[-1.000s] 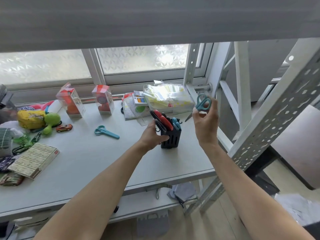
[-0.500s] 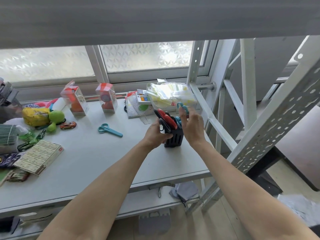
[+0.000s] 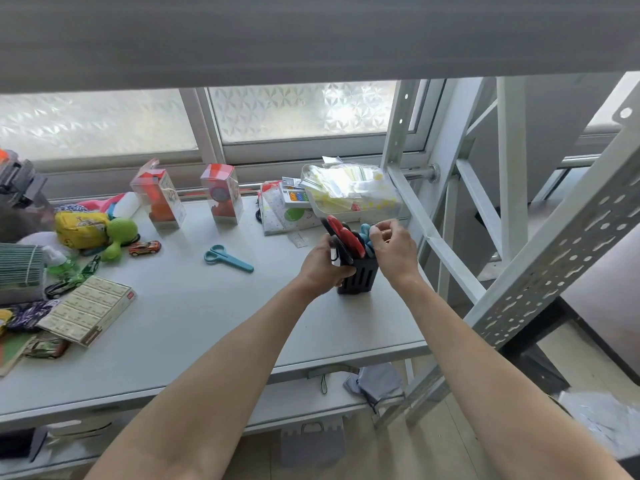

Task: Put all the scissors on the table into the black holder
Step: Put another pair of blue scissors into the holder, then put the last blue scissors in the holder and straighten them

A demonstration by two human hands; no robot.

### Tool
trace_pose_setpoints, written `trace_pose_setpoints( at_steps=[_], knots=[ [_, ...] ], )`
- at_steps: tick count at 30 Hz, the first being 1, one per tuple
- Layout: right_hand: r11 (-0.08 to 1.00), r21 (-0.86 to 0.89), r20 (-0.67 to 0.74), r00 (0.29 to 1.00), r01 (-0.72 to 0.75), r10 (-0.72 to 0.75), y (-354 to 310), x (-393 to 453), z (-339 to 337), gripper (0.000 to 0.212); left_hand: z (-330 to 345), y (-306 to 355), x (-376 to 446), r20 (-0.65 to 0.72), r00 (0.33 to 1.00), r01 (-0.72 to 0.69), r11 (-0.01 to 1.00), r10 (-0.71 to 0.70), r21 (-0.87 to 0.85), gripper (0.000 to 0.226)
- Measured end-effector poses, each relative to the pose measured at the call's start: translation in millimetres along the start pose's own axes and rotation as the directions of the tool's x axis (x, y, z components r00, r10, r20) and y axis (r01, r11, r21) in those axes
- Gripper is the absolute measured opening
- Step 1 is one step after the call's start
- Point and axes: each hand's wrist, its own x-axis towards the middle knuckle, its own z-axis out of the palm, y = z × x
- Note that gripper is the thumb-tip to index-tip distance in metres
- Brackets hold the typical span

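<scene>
The black holder stands on the grey table near its right side. My left hand grips the holder's left wall. Red-handled scissors stick up out of it. My right hand is just right of the holder's top, its fingertips pinching the handle of teal scissors that stand blade-down inside the holder. Another pair of teal scissors lies flat on the table, left of the holder and apart from both hands.
A clear bin of packets sits behind the holder. Two clear toy boxes, a toy car, a green toy, a yellow pouch and a flat carton fill the left. A metal rack post rises at right.
My right hand came down from the right with the teal scissors and lowered them into the holder. My left hand stayed on the holder.
</scene>
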Motion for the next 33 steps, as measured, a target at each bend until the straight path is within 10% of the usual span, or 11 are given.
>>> trace_pose_setpoints(
  at_steps=[8,15,21,27,33],
  knots=[
    [0.999,-0.036,-0.163,0.986,0.024,-0.029,-8,-10,-4,0.025,-8,-7,-2,0.028,1.000,0.005,1.000,-0.005,0.020,0.066],
    [0.854,0.135,-0.421,0.810,0.502,-0.409,-53,-77,18,0.014,-63,-70,-10,-0.239,0.971,0.047,0.989,-0.012,0.142,0.047],
    [0.809,0.147,-0.014,0.819,0.570,-0.574,-73,-103,100,0.019,-132,-125,-12,-0.524,0.843,0.297,0.917,-0.119,0.268,0.042],
    [0.791,-0.276,0.559,0.761,0.546,-0.330,-74,-47,181,0.039,-165,-136,2,-0.372,0.918,0.343,0.747,-0.138,0.569,0.064],
    [0.595,-0.393,0.738,0.626,0.701,-0.251,-73,-32,217,0.038,-174,-140,9,-0.227,0.951,0.310,0.631,-0.212,0.711,0.068]
  ],
)
